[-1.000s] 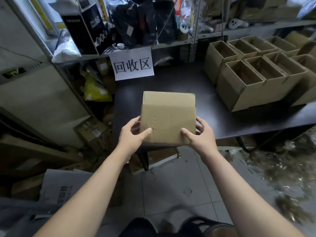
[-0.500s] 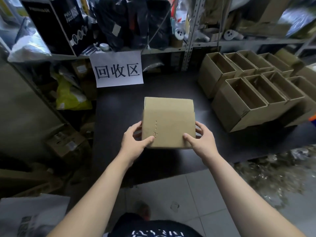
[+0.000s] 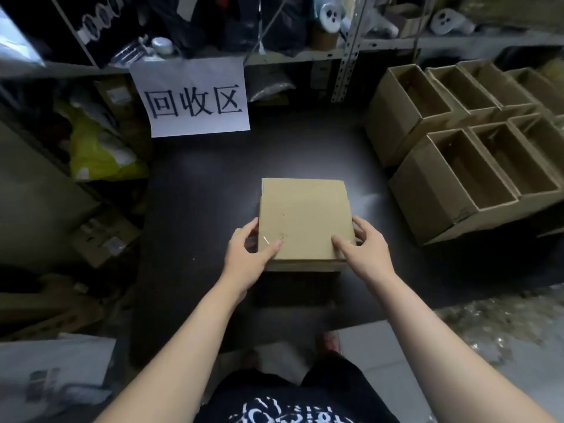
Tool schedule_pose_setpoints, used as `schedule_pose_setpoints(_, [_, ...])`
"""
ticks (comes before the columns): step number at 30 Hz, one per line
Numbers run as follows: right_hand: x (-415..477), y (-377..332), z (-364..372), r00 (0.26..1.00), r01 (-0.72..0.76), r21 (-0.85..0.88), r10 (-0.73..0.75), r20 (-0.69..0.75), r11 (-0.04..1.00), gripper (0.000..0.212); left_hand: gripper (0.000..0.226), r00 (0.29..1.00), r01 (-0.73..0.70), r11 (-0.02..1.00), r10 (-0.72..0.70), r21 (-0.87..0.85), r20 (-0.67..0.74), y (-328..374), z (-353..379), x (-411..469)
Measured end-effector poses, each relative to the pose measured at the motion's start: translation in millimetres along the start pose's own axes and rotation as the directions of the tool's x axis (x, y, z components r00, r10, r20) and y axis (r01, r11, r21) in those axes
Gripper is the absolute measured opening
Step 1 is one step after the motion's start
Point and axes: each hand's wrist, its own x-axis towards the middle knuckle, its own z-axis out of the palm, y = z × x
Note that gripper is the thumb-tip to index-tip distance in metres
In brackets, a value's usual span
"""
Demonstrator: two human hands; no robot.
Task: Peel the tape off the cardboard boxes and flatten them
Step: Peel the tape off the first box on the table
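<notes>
Midway across the dark table [image 3: 198, 193], the cardboard box [image 3: 305, 215] sits gripped at its near corners by left hand [image 3: 247, 257] and right hand [image 3: 369, 251], thumbs on top. Clear tape [image 3: 265, 239] glints right beside the left thumb, so that's the closer pick.

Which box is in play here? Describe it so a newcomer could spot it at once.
Start at the dark table below the white paper sign. At its middle, the left hand and right hand grip one closed cardboard box. Unlike the open boxes clustered at the right, its top is shut and it stands alone.

Closed brown box [image 3: 305, 221] on dark table [image 3: 198, 209]
</notes>
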Motion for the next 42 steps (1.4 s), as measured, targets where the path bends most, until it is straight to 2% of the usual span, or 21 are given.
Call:
schedule_pose_setpoints(6, [38,2,-10,0.992,0.091,-0.042,-0.087,0.094,0.995,0.058,0.073,0.979,0.119,0.993,-0.117,0.005,-0.166,4,21,0])
schedule_pose_setpoints(11, [56,0,-13,0.976,0.146,-0.102,-0.126,0.179,0.984,0.057,0.053,0.93,0.165,0.971,-0.211,-0.173,-0.3,15,53,-16])
schedule_pose_setpoints(17, [72,-3,-14,0.923,0.222,-0.091,-0.179,0.34,0.971,0.064,0.07,0.879,0.211,0.948,-0.29,-0.238,-0.378,19,61,-30])
schedule_pose_setpoints(19, [74,-7,-16,0.902,0.248,-0.083,-0.198,0.384,0.965,0.062,0.074,0.872,0.205,0.945,-0.294,-0.254,-0.391,20,61,-36])
schedule_pose_setpoints(22, [73,-8,-17,0.882,0.344,-0.094,-0.287,0.375,0.934,0.056,0.077,0.866,0.167,0.938,-0.287,-0.303,-0.409,19,65,-44])
schedule_pose_setpoints(25, [66,-3,-14,0.839,0.451,-0.15,-0.36,0.408,0.88,0.062,0.054,0.839,0.125,0.91,-0.31,-0.396,-0.447,10,69,-48])
schedule_pose_setpoints(29, [60,1,-10,0.784,0.569,-0.182,-0.462,0.414,0.802,0.056,0.028,0.829,0.13,0.888,-0.341,-0.441,-0.442,0,74,-54])
schedule_pose_setpoints(34, [48,-4,-5,0.678,0.669,-0.142,-0.521,0.518,0.73,0.052,0.023,0.822,0.182,0.876,-0.385,-0.447,-0.42,-2,69,-49])
schedule_pose_setpoints(39, [46,-5,-4,0.663,0.716,-0.215,-0.552,0.505,0.664,0.051,0.023,0.851,0.196,0.88,-0.372,-0.432,-0.37,11,68,-51])
schedule_pose_setpoints(42, [45,-4,-5,0.665,0.72,-0.203,-0.576,0.475,0.663,0.046,0.019,0.859,0.173,0.883,-0.352,-0.437,-0.372,14,68,-50])
